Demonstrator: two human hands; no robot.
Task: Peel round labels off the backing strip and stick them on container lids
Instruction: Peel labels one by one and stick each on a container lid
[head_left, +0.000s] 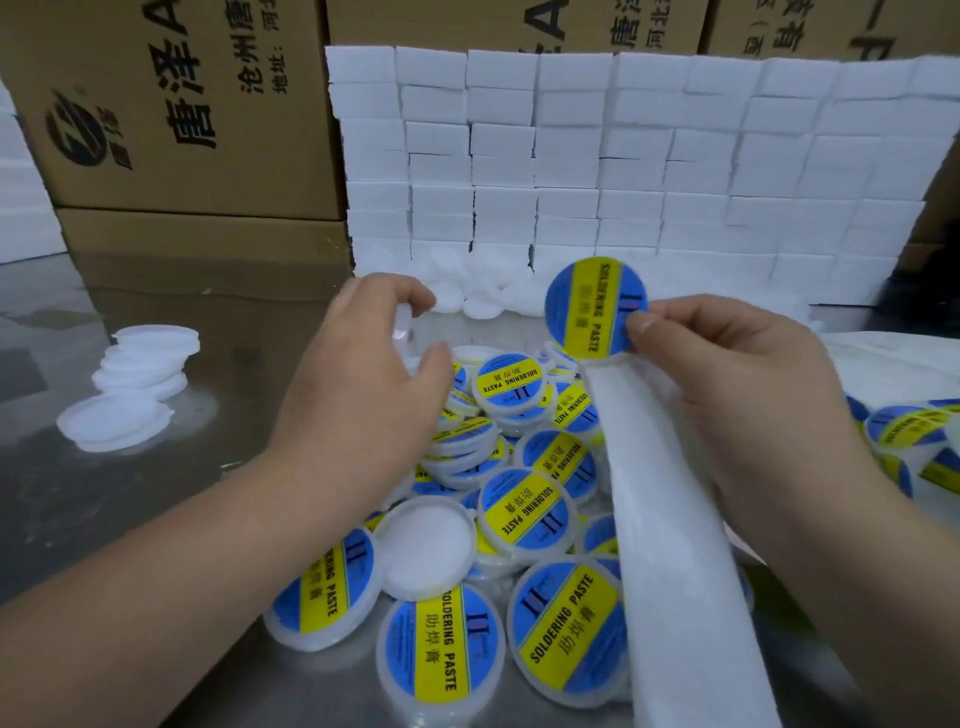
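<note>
While the right grip (727, 374) pinches a round label (587, 306) by its edge at the head of the white backing strip (670, 519), the left grip (358, 374) curls narrow round a blank lid (402, 325). Both above labelled lids (524, 509) heaped on the counter (104, 509).

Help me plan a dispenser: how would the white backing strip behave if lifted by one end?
Probably floppy: the backing strip bends and drapes below the right hand. Likely light, since that one hand holds it up.

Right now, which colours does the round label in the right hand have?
The round label is blue with a yellow middle band; head view.
</note>
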